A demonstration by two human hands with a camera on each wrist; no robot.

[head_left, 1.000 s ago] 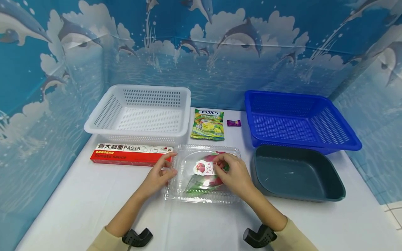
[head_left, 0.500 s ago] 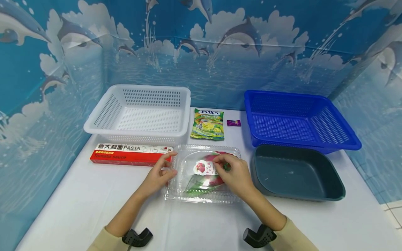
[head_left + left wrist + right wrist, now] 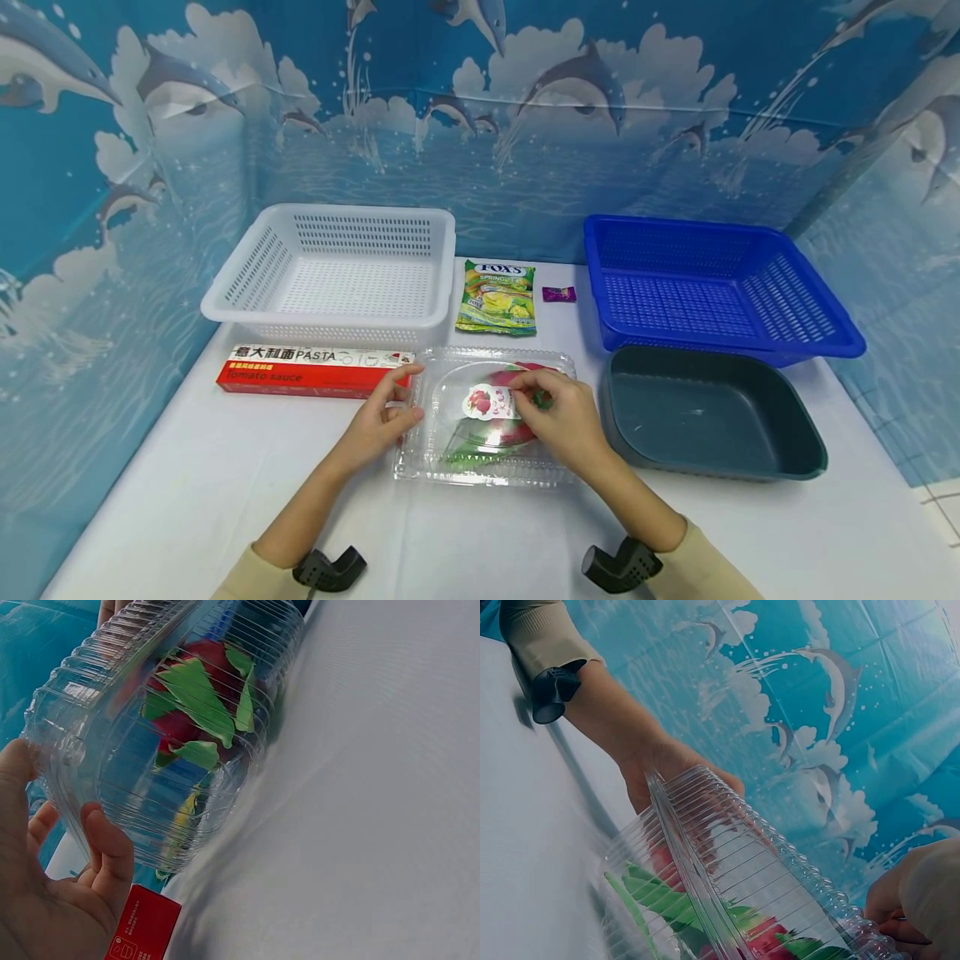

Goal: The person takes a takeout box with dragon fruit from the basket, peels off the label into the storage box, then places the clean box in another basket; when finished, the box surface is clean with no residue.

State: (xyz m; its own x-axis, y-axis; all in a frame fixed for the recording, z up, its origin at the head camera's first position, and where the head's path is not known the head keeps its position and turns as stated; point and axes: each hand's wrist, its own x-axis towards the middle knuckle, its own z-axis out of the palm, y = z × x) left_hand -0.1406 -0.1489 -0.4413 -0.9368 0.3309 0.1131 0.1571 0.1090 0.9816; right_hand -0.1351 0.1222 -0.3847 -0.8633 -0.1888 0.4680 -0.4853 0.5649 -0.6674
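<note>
A clear plastic clamshell box (image 3: 450, 454) lies on the white table, its lid down. Inside it shows a red dragon fruit (image 3: 176, 724) with green scales. At the box's left edge, my left hand (image 3: 382, 417) holds on with curled fingers, index finger and thumb spread along the rim. On the lid is a white sticker (image 3: 487, 402) printed with red fruit. My right hand (image 3: 558, 417) has thumb and index finger pinched together at the sticker's right end. In the right wrist view, the right hand (image 3: 922, 900) is partly cut off by the frame edge.
A red pasta box (image 3: 307, 371) lies left of the clamshell, before a white basket (image 3: 360, 321). Behind the clamshell are a green candy bag (image 3: 497, 300) and a small purple sweet (image 3: 558, 294). A blue basket (image 3: 825, 337) and a dark green tub (image 3: 622, 417) stand at right.
</note>
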